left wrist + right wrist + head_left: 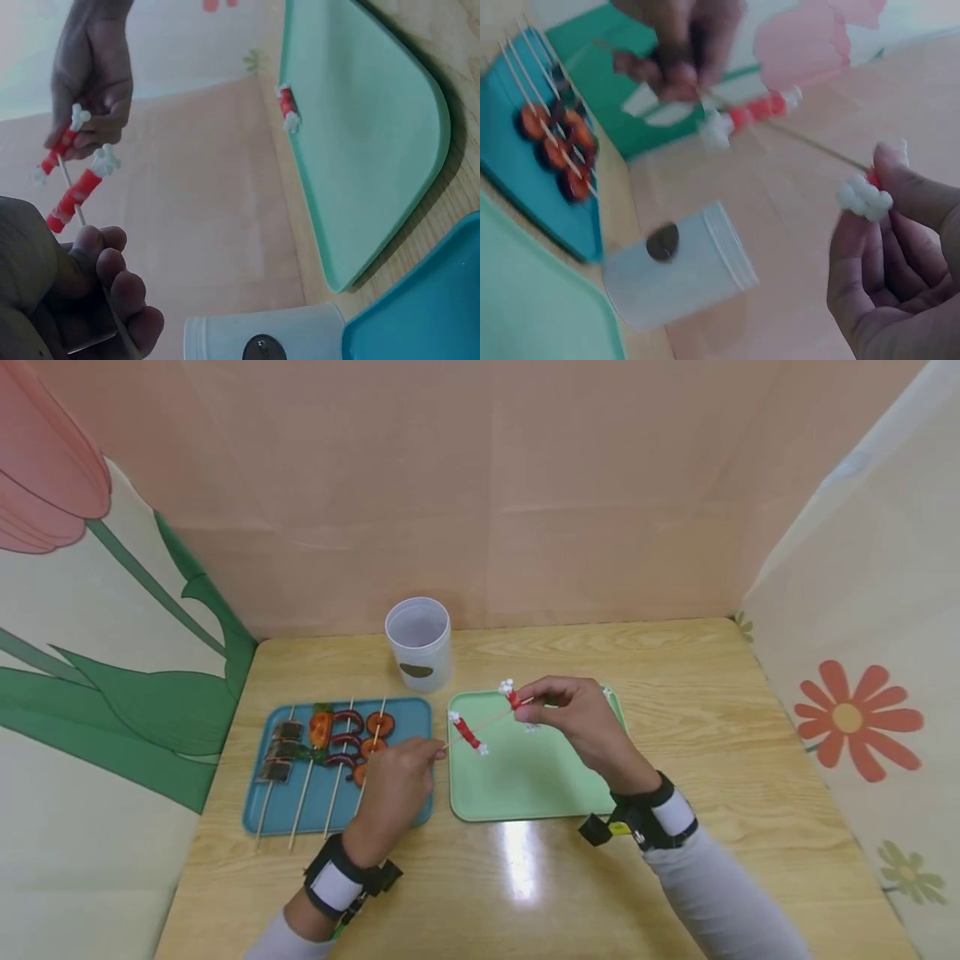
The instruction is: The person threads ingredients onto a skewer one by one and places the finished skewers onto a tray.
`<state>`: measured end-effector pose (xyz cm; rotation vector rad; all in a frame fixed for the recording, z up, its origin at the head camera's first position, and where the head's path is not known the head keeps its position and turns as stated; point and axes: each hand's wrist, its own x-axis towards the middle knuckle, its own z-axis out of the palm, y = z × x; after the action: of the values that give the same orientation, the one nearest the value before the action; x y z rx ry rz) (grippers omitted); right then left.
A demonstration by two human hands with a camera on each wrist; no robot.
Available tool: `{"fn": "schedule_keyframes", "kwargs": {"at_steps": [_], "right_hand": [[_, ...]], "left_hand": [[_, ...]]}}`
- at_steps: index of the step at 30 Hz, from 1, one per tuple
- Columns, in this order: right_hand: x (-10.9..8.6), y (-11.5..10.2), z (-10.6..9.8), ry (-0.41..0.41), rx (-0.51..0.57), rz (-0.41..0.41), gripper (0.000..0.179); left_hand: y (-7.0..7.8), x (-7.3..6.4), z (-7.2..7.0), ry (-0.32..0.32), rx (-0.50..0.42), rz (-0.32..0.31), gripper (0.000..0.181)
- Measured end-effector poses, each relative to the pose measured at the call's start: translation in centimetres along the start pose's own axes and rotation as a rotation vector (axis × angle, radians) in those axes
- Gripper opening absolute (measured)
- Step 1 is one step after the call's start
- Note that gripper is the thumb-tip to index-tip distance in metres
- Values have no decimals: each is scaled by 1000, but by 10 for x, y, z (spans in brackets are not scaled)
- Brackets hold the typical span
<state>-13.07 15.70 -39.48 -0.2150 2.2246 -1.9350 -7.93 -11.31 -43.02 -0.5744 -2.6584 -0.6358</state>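
Observation:
My left hand (395, 783) grips a thin wooden skewer (78, 214) near its lower part, above the right side of the blue tray. A red toy piece with white knobbly ends (468, 732) is threaded crosswise on the skewer. Over the green tray (525, 785), my right hand (581, 720) pinches a second such piece (865, 196) between thumb and fingers, at the skewer's far end. The fingers partly cover it in the head view. One more red-and-white piece (287, 109) lies at the green tray's edge, mostly behind my right hand in the head view.
On the left, the blue tray (255, 806) carries several loaded skewers (300, 802) with brown blocks, an orange-and-green piece, dark red curls and orange rounds. Behind the trays stands a white cup (422, 647). Printed cloth walls (480, 510) enclose the wooden table (712, 718).

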Motion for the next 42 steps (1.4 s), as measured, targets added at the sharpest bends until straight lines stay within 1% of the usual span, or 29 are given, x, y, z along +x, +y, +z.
{"fn": "schedule_keyframes", "kwargs": {"at_steps": [3, 6, 8, 10, 12, 14, 15, 17, 18, 20, 23, 25, 26, 28, 31, 35, 38, 42], "right_hand": [[0, 3, 11, -20, 13, 8, 23], [2, 7, 24, -48, -22, 25, 22], [2, 11, 31, -67, -39, 42, 23], [3, 14, 36, -66, -41, 45, 25], [3, 15, 38, -58, -37, 43, 25], [3, 16, 37, -80, -48, 36, 25], [4, 18, 34, -95, -75, 25, 25], [6, 23, 25, -113, -148, -3, 24], [8, 27, 18, -116, -208, -24, 24], [13, 39, 0, -94, -378, -73, 23], [23, 62, -31, -23, -696, -118, 21], [30, 80, -50, 21, -895, -137, 20], [33, 90, -58, 31, -975, -145, 21], [37, 109, -70, 41, -1089, -167, 22], [39, 129, -80, 40, -1182, -210, 24], [41, 143, -83, 67, -1232, -226, 23], [42, 147, -84, 95, -1248, -195, 21], [43, 150, -86, 97, -1233, -140, 14]], "left_hand": [[1, 1, 1, 29, -25, 26, 4], [4, 3, 0, 54, -46, 63, 5], [7, 6, 0, 55, -56, 79, 5], [8, 8, 0, 46, -47, 69, 5], [8, 8, 0, 35, -45, 43, 5], [7, 6, 0, 22, -47, 26, 6], [7, 5, 0, 19, -54, 19, 7], [4, 3, 0, 24, -57, 7, 10], [2, 2, 0, 31, -50, 4, 10], [-3, 0, -2, 53, -35, -3, 14], [-12, -5, -5, 90, 12, -21, 15], [-18, -8, -8, 99, 28, -41, 16], [-20, -10, -9, 98, 35, -54, 14], [-25, -15, -10, 91, 40, -79, 11], [-31, -21, -11, 83, 30, -102, 8], [-34, -24, -12, 89, 11, -103, 7], [-36, -23, -13, 99, 11, -99, 7], [-36, -22, -15, 108, -1, -103, 5]]}}
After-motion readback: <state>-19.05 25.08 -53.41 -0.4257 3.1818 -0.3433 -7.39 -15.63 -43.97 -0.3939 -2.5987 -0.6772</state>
